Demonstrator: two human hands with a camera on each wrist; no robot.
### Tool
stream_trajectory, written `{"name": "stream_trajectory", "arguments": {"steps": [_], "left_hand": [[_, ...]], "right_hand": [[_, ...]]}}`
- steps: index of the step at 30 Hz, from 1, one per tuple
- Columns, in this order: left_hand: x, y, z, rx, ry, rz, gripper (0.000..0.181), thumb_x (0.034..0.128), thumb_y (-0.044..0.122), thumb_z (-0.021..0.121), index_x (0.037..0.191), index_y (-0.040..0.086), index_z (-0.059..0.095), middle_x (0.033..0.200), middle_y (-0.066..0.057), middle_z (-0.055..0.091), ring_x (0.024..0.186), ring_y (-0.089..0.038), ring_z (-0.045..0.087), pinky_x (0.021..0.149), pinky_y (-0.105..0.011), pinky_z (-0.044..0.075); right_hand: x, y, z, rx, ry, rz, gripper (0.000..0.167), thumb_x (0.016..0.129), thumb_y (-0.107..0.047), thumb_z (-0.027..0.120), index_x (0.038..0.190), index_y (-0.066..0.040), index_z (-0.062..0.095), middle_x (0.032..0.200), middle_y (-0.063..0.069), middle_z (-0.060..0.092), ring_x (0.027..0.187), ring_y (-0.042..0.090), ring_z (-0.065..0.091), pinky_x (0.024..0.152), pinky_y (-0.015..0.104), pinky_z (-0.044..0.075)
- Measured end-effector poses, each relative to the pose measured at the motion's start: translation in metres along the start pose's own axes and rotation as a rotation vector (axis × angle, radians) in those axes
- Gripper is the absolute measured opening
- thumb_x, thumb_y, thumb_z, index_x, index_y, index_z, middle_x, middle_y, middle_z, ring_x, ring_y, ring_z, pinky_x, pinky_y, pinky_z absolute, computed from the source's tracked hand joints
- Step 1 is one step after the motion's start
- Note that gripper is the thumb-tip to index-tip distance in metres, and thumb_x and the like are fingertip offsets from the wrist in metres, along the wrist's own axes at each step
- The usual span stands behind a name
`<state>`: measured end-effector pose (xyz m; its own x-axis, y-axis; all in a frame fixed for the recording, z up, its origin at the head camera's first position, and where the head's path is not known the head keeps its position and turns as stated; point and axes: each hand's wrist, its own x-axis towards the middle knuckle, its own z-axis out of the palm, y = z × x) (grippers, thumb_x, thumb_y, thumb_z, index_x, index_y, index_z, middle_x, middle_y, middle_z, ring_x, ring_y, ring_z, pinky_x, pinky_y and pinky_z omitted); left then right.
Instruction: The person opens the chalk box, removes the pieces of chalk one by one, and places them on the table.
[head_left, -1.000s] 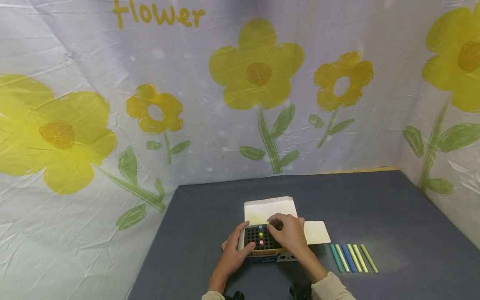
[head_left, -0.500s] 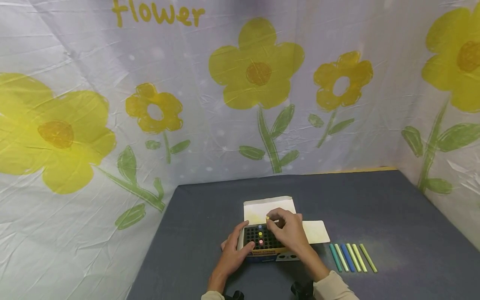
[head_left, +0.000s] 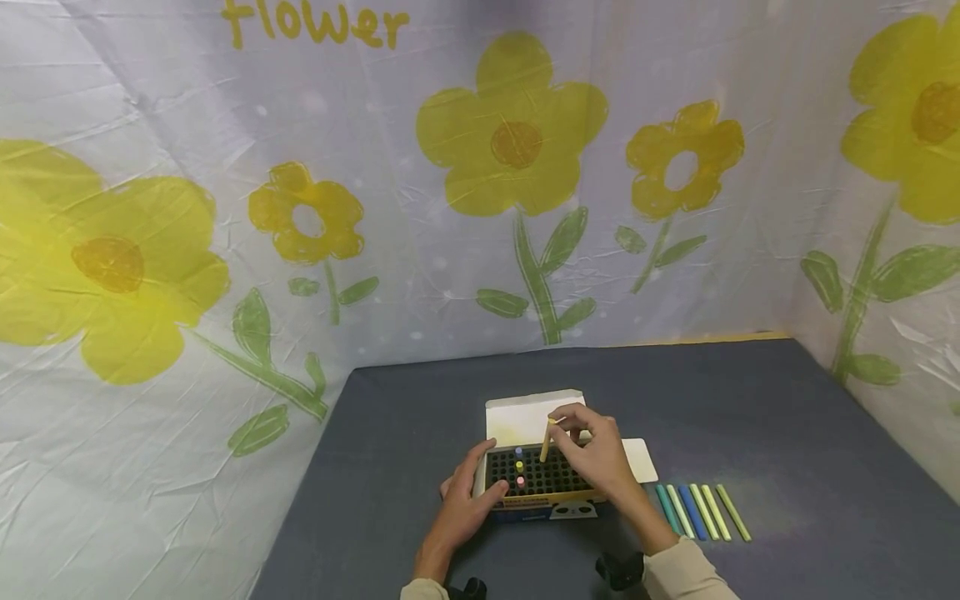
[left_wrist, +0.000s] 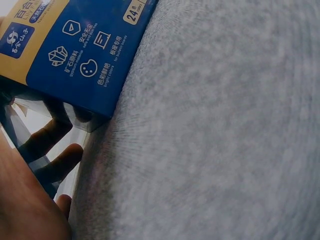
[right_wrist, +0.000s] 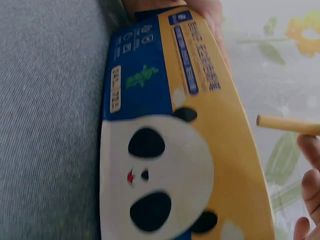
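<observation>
An open chalk box (head_left: pixel 573 481), blue and yellow with a panda print (right_wrist: pixel 160 175), has a black grid of holes; a blue, a yellow and a pink chalk end (head_left: pixel 521 482) show in it. My left hand (head_left: pixel 463 512) grips the box's left end, thumb at the front edge; its fingers (left_wrist: pixel 55 150) lie against the side in the left wrist view. Above the grid, my right hand (head_left: pixel 596 454) pinches a yellowish-orange chalk stick (head_left: pixel 547 442) by its upper end. The stick's free end (right_wrist: pixel 265 121) is clear of the box in the right wrist view.
Several green, pale yellow and blue chalk sticks (head_left: pixel 698 512) lie side by side right of the box on the dark table (head_left: pixel 420 417). White box flaps (head_left: pixel 639 460) stick out at the back and right. A flower-printed curtain (head_left: pixel 420 275) stands behind.
My right hand has risen and shifted right, drawing the chalk up so that its length shows above the grid. The left hand keeps its hold on the box.
</observation>
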<state>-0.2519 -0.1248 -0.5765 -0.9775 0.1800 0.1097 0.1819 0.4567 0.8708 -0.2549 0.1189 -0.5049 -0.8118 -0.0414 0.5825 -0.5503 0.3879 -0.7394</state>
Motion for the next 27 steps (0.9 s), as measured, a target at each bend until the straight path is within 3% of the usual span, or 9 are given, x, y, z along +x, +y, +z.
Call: {"name": "stream_trajectory", "arguments": {"steps": [4,7,14,21,27], "left_hand": [[0.0,0.0,0.0,0.009,-0.004,-0.018,0.063,0.0927,0.044,0.069,0.15,0.046,0.042,0.157,-0.007,0.047,0.14,-0.038,0.043,0.104,-0.061,0.015],[0.0,-0.002,0.0,0.029,-0.008,-0.018,0.063,0.0935,0.046,0.068,0.151,0.045,0.041,0.158,-0.009,0.046,0.141,-0.042,0.041,0.104,-0.065,0.016],[0.002,-0.003,0.0,0.028,-0.011,-0.015,0.064,0.094,0.047,0.068,0.151,0.048,0.039,0.159,-0.004,0.045,0.141,-0.039,0.042,0.107,-0.063,0.014],[0.002,-0.002,0.0,0.029,-0.002,-0.026,0.063,0.0932,0.046,0.068,0.15,0.049,0.04,0.158,-0.005,0.046,0.142,-0.04,0.041,0.108,-0.065,0.012],[0.001,-0.001,0.001,0.023,0.001,-0.028,0.063,0.0924,0.044,0.069,0.149,0.048,0.042,0.158,-0.005,0.046,0.141,-0.038,0.042,0.107,-0.062,0.013]], "right_hand": [[-0.004,0.004,-0.011,0.063,-0.02,0.042,0.013,0.095,-0.007,0.071,0.106,-0.013,0.073,0.078,0.005,0.075,0.059,0.009,0.046,0.051,0.025,0.036],[-0.008,0.008,-0.02,0.096,-0.042,0.067,0.013,0.096,-0.007,0.07,0.108,-0.01,0.072,0.079,0.007,0.074,0.063,0.009,0.051,0.061,0.029,0.042],[-0.013,0.019,-0.041,0.146,-0.071,0.053,0.016,0.096,-0.001,0.066,0.112,0.002,0.07,0.081,0.012,0.074,0.075,0.011,0.063,0.075,0.032,0.049],[-0.018,0.025,-0.066,0.121,-0.078,0.094,0.016,0.098,-0.004,0.065,0.112,-0.004,0.071,0.08,0.011,0.073,0.073,0.021,0.064,0.075,0.034,0.049],[-0.028,0.031,-0.087,0.08,-0.101,0.185,0.016,0.1,-0.011,0.065,0.114,-0.009,0.072,0.084,0.004,0.075,0.08,0.016,0.065,0.075,0.033,0.049]]}}
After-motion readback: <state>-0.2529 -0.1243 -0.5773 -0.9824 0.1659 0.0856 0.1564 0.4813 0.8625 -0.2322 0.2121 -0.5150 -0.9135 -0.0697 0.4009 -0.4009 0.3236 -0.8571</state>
